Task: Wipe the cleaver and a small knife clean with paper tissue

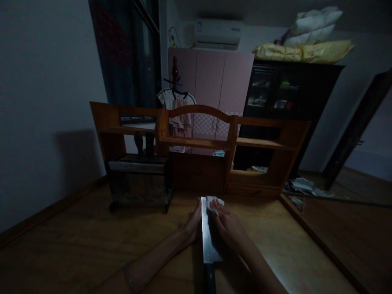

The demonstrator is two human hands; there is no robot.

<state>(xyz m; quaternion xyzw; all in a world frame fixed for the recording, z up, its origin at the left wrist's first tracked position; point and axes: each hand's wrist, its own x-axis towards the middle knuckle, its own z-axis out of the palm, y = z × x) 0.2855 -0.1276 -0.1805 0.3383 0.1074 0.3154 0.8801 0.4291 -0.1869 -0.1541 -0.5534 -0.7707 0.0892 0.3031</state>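
A cleaver (208, 241) with a broad metal blade and a black handle points away from me, its handle at the bottom edge of the view. My left hand (192, 224) is at the left edge of the blade, holding it near the far end; its fingers are mostly hidden behind the metal. On the blade's far right part, my right hand (228, 226) presses a crumpled white tissue or cloth (219, 201) under its fingers. Left of the hands stands a knife block (137, 188) with dark see-through sides, and two black handles (144, 143) stick up from it.
The wooden desktop (171, 253) carries a wooden shelf unit (196, 142) along its back. A wall (45, 122) closes off the left side. Beyond are a pink wardrobe (210, 73), hung clothes (180, 106) and a dark cabinet (294, 94). The light is dim.
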